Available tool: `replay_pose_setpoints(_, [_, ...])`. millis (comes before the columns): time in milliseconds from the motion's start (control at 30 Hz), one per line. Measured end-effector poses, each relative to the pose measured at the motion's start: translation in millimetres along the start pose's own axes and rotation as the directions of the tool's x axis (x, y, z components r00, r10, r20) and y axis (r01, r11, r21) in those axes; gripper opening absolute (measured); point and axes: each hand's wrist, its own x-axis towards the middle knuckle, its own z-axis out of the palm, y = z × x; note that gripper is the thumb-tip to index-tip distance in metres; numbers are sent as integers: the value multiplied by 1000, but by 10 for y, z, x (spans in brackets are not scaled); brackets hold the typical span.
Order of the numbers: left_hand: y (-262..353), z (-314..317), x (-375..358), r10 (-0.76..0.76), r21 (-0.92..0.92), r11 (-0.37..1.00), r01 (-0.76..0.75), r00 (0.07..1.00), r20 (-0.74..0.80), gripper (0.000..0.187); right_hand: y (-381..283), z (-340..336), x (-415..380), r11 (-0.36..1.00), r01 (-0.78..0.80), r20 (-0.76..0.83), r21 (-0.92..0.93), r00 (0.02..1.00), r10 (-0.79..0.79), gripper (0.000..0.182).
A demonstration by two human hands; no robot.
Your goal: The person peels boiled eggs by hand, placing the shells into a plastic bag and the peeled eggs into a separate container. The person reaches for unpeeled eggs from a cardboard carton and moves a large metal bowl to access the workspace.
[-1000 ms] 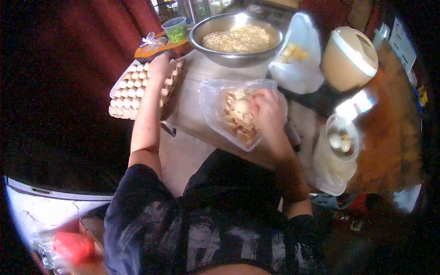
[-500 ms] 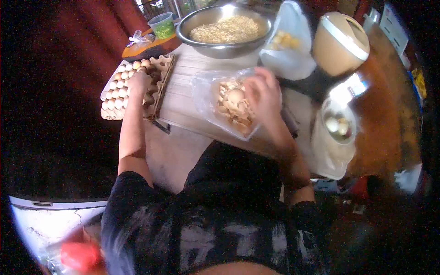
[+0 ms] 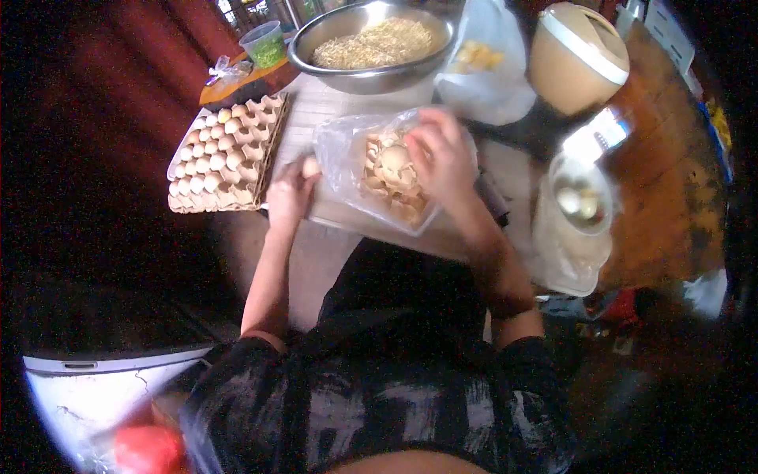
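My left hand (image 3: 290, 193) has its fingers closed on a pale brown egg (image 3: 311, 167), between the egg tray and the shell container. The cardboard egg tray (image 3: 254, 150) holds rows of eggs, with bare cups along its right side. A plastic-lined container (image 3: 420, 226) holds broken eggshells (image 3: 381, 188), and a rounded, egg-like shell (image 3: 395, 159) lies on top. Over its right side, my right hand (image 3: 448, 158) is bent with fingers drawn together; what they hold, if anything, is hidden.
Behind stand a steel bowl (image 3: 304, 69) of shredded pale food, a bag (image 3: 499, 99) with yellowish pieces and a beige lidded jug (image 3: 572, 75). At right, a bag-lined container (image 3: 557, 245) holds several peeled-looking eggs (image 3: 583, 203). A tub of chopped greens (image 3: 268, 52) is back left.
My left hand has moved right from the egg tray, carrying an egg. My right hand stays over the shell container, its fingers now more curled. The whole view has shifted slightly.
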Motion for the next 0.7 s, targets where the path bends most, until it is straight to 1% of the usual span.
replay_pose_setpoints(33, [-8,-59,118,-82,-200,977,72,996,-41,45,30,-20,24,1000,11,6,-12,1000,-11,13])
replay_pose_setpoints(67, [10,-125,171,-177,-392,909,144,983,-50,45,28,-31,12,1000,6,7,-16,1000,-6,13])
replay_pose_setpoints(100, [123,-235,233,-216,-662,740,120,974,-65,46,8,-22,7,1000,-1,16,17,1000,1,16])
replay_pose_setpoints(133, [231,-284,327,-217,-772,635,24,965,-149,46,-14,-14,13,999,-7,24,51,1000,5,18])
replay_pose_setpoints(167, [362,-376,354,-244,-836,545,63,966,-86,44,-46,-27,22,999,-11,22,50,1000,10,18])
replay_pose_setpoints(200, [557,-501,390,-261,-888,448,102,965,-21,43,-87,-58,41,996,19,58,87,998,-24,26])
replay_pose_setpoints(233, [645,-508,402,-180,-934,339,111,982,52,41,-120,-84,55,991,45,92,124,994,-56,35])
replay_pose_setpoints(267, [734,-499,412,-89,-965,225,134,989,117,40,-145,-93,70,993,36,87,116,995,-46,35])
replay_pose_setpoints(300, [867,-498,408,2,-964,173,204,978,208,38,-165,-98,83,968,10,117,249,992,-41,44])
replay_pose_setpoints(333, [960,-437,390,45,-954,101,284,956,289,40,-171,-98,84,926,-21,146,377,989,-36,54])
replay_pose_setpoints(367, [1021,-381,387,104,-937,64,343,932,348,39,-132,-94,97,907,6,152,422,985,-77,63])
replay_pose_setpoints(400, [1073,-330,385,163,-916,29,401,902,400,38,-113,-121,99,912,-4,153,410,986,-64,63])
replay_pose_setpoints(433, [1116,-284,379,190,-890,14,456,872,450,39,-105,-159,110,903,-29,216,428,974,-71,62])
replay_pose_setpoints(467, [1149,-241,373,197,-886,10,463,868,456,39,-97,-175,119,893,-56,278,447,957,-80,62])
replay_pose_setpoints(500, [1168,-210,373,184,-885,11,466,869,460,38,-60,-109,94,837,-81,260,541,963,-76,60])
replay_pose_setpoints(567, [1183,-184,368,166,-882,18,472,868,468,37,20,-41,57,846,-81,244,527,968,-60,58])
replay_pose_setpoints(633, [1196,-170,368,161,-887,58,459,872,462,34,3,-42,65,854,-77,227,514,973,-49,57])
replay_pose_setpoints(700, [1207,-170,386,180,-894,78,440,876,447,34,-28,-72,72,815,-146,249,561,969,2,53])
